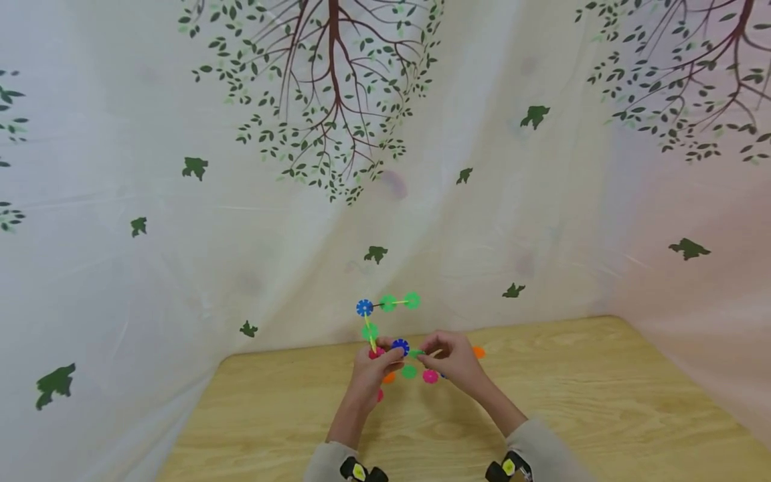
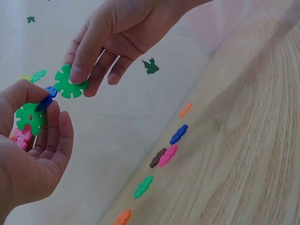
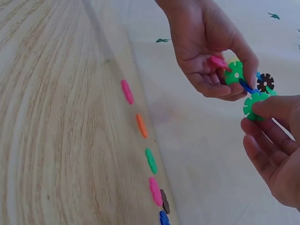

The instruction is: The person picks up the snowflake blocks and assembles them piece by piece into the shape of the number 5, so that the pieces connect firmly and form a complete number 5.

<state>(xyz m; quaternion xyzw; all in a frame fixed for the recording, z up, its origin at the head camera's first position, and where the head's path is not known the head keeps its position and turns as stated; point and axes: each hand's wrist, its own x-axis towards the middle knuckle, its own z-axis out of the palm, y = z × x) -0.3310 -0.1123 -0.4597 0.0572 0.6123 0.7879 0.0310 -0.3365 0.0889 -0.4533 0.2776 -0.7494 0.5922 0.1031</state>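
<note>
My left hand pinches a blue notched disc, part of a joined chain of flat plastic discs. The chain rises above that hand through a pink disc and a green one to an upper blue disc, then runs right to two more green discs. Between its thumb and fingers, my right hand pinches a green notched disc by the rim. That disc meets the edge of the pinched blue one; how deeply their slots engage I cannot tell. Fingers partly hide the lower chain.
Loose discs lie in a row on the wooden table near its far edge: pink, orange, green, brown, blue and others. Behind the table hangs a pale curtain printed with trees.
</note>
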